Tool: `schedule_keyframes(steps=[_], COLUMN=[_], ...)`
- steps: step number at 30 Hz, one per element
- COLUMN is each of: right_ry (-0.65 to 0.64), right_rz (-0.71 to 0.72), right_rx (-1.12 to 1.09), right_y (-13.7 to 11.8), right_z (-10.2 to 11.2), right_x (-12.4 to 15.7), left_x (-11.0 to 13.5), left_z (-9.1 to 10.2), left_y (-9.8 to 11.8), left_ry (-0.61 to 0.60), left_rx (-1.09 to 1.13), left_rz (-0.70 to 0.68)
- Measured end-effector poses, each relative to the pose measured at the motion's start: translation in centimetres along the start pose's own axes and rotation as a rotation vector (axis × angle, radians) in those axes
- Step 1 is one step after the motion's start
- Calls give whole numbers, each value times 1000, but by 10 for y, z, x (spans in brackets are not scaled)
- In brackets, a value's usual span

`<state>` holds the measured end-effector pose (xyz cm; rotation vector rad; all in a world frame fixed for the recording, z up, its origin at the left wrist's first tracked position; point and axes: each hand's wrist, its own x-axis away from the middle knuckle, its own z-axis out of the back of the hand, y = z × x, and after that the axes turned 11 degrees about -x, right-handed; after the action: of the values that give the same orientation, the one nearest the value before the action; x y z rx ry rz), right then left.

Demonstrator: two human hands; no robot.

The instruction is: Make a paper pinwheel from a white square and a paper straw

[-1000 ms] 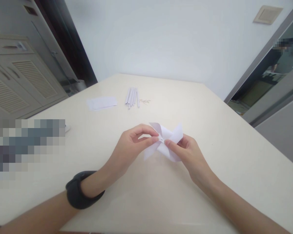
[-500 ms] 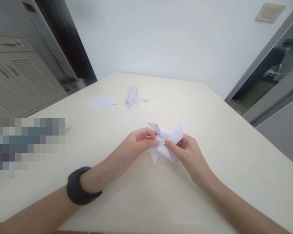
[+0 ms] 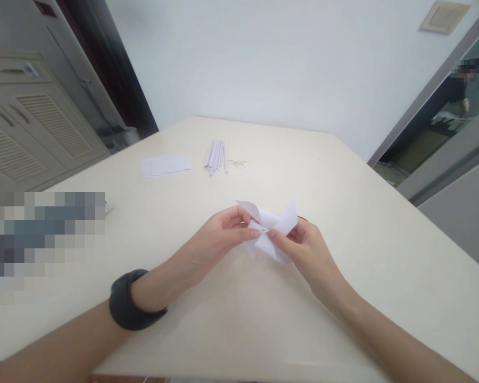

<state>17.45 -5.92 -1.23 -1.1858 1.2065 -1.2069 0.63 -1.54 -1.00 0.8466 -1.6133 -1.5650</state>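
A white folded paper pinwheel [image 3: 281,222] is held just above the cream table [image 3: 343,276], near its middle. My left hand [image 3: 219,239], with a black band on the wrist, pinches the pinwheel's left blades between thumb and fingers. My right hand [image 3: 307,252] grips it from the right, thumb and forefinger pressed at its centre. Both hands are closed on the paper. A small red spot shows behind the right fingers; I cannot make out what it is.
A bundle of rolled white paper sticks [image 3: 216,155] lies at the far side, with several small pins [image 3: 238,163] beside it and flat white paper sheets [image 3: 165,165] to the left. A louvred cabinet [image 3: 27,133] stands at left; a doorway opens at right.
The left fingers have slid in closer to the pinwheel's centre, and the lower left blade has folded inward. The right hand has hardly moved.
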Motion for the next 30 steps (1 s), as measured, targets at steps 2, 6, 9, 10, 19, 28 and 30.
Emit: schedule_keyframes(steps=[2,6,9,10,19,28,30], right_ry=[0,-4,-9,-10,-17,-17,-15], right_rz=[4,3,2,5,0,4,13], right_rx=[6,-3,-10,-10,-10,3,8], right_y=[0,0,1,1,2,2,2], right_z=[0,0,1,1,-1,-1,-1], right_x=[0,0,0,0,1,1,2], left_x=[0,0,0,0,-1,0,0], left_z=[0,0,1,1,1,2,1], left_y=[0,1,0,-1,-6,-3,-2], left_ry=[9,33,35,34,42,24,33], left_rx=[-8,-15,-9,-5,-17,-16,-27], left_rz=[-9,-6,-6,-11,-5,-37,-33])
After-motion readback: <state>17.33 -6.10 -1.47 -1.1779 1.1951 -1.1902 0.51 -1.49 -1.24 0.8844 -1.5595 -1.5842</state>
